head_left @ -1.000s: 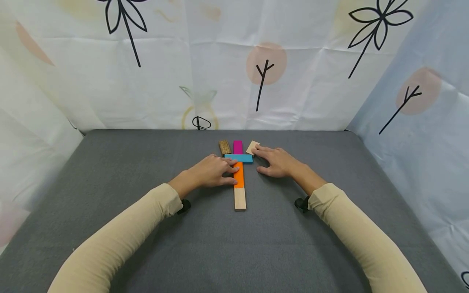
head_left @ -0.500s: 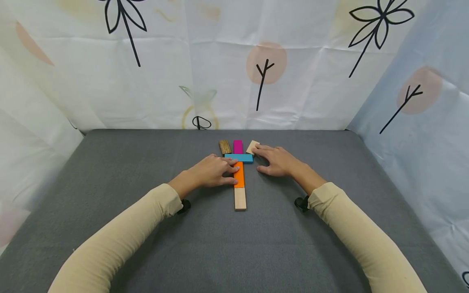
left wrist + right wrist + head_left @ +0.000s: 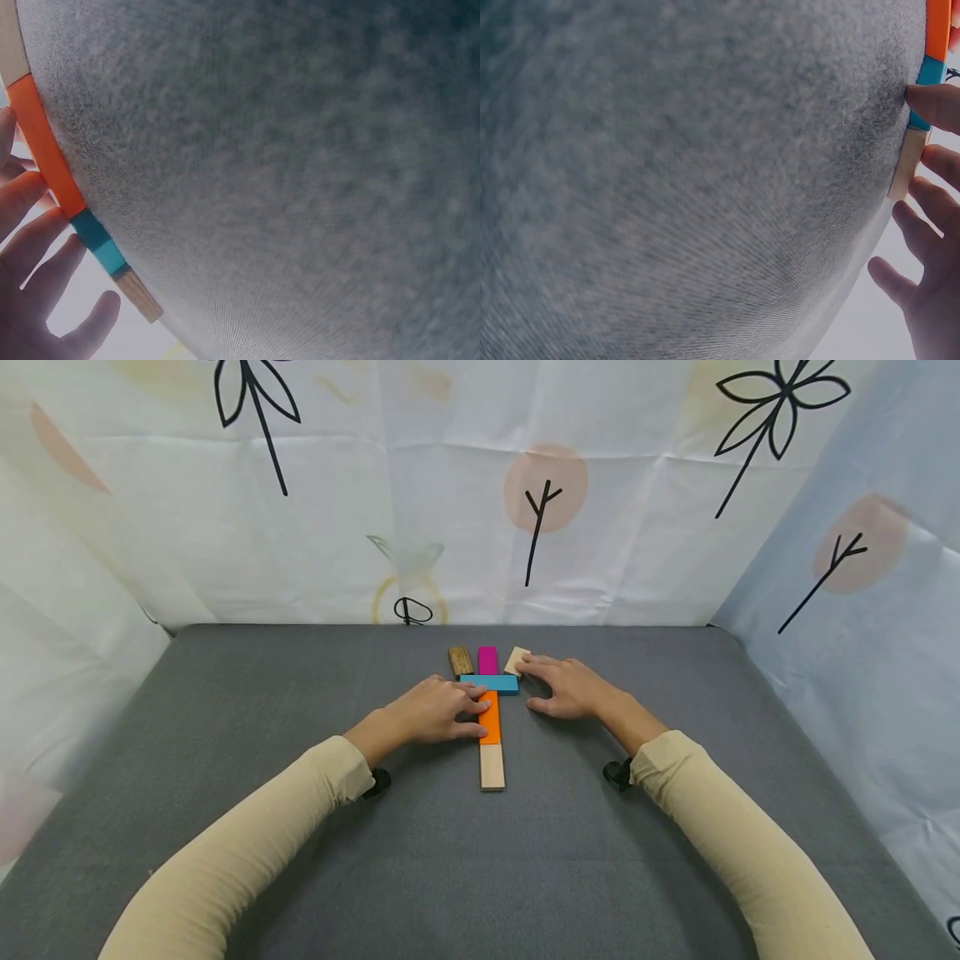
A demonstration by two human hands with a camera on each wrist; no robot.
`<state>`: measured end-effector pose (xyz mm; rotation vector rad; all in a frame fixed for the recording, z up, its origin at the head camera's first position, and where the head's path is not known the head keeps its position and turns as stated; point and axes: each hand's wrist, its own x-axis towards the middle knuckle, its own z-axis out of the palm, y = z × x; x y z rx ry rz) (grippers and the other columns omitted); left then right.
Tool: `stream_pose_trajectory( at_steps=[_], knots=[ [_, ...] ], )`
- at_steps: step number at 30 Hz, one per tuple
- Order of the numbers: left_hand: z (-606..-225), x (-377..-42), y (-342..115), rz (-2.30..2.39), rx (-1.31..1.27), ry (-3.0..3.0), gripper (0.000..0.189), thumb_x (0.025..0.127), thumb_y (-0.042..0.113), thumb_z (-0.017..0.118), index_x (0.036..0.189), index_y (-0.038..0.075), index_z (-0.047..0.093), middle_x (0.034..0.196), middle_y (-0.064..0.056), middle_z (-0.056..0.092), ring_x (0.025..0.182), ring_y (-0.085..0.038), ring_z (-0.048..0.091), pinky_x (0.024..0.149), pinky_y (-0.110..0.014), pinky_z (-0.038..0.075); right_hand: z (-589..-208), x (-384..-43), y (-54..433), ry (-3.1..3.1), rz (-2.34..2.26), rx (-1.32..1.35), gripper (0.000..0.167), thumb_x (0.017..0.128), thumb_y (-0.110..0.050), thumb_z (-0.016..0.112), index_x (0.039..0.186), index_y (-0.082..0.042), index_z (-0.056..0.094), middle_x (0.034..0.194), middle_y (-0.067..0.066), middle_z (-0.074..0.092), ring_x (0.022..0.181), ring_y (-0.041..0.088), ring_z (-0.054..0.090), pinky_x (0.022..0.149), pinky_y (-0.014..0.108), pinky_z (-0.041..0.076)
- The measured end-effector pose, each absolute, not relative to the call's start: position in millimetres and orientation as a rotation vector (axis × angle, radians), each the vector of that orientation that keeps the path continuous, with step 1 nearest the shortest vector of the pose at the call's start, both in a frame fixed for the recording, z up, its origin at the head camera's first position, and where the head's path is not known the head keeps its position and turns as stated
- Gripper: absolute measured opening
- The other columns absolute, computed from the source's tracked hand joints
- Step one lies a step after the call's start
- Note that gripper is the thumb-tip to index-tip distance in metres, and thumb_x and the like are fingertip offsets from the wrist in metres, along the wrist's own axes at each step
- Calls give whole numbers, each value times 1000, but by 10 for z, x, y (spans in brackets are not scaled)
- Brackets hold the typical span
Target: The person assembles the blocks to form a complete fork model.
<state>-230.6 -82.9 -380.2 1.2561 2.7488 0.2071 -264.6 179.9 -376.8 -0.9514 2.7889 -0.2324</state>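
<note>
Flat wooden blocks form a figure at the middle of the table. My left hand (image 3: 431, 710) rests its fingertips on the orange block (image 3: 491, 718) and the left end of the blue block (image 3: 498, 685), fingers fairly straight. Below the orange block lies a pale wood block (image 3: 492, 768); above the crosswise blue one is a magenta block (image 3: 487, 660). A dark brown block (image 3: 460, 661) leans outward at upper left. My right hand (image 3: 564, 689), fingers extended, touches the tilted pale block (image 3: 516, 661) at upper right. In the right wrist view, its thumb hangs before the blue block (image 3: 928, 73).
Grey cloth covers the table (image 3: 487, 877). A white patterned curtain (image 3: 465, 510) stands along the table's back edge, with a bluish sheet (image 3: 885, 635) at the right side. Dark wrist cameras sit under both cuffs.
</note>
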Motion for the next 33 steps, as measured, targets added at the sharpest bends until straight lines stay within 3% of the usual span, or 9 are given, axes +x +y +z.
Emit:
stream_pose_trajectory(
  at_steps=[22,28,33],
  knots=[
    [-3803,-2302,-792,192,1253,2749,57,96,50,61,139,13,60,147,-9,51,135,-25,50,102,-52,43,-3772,-2658,1824,2809,-259,-970,63,95,-29,62,150,-6,44,158,16,35,142,37,37,112,62,28],
    [-3793,-2315,-758,202,1259,2732,57,96,48,63,139,11,60,147,-11,51,134,-26,50,104,-53,42,-3766,-2654,1810,2833,-204,-987,61,96,-30,62,149,-4,46,158,17,35,145,36,33,113,60,27],
    [-3774,-2344,-759,230,1238,2713,56,97,46,62,141,12,58,149,-12,48,135,-27,50,107,-55,38,-3782,-2654,1832,2891,-201,-1021,60,98,-32,61,149,-4,45,157,19,35,142,35,37,112,61,27]
  ],
)
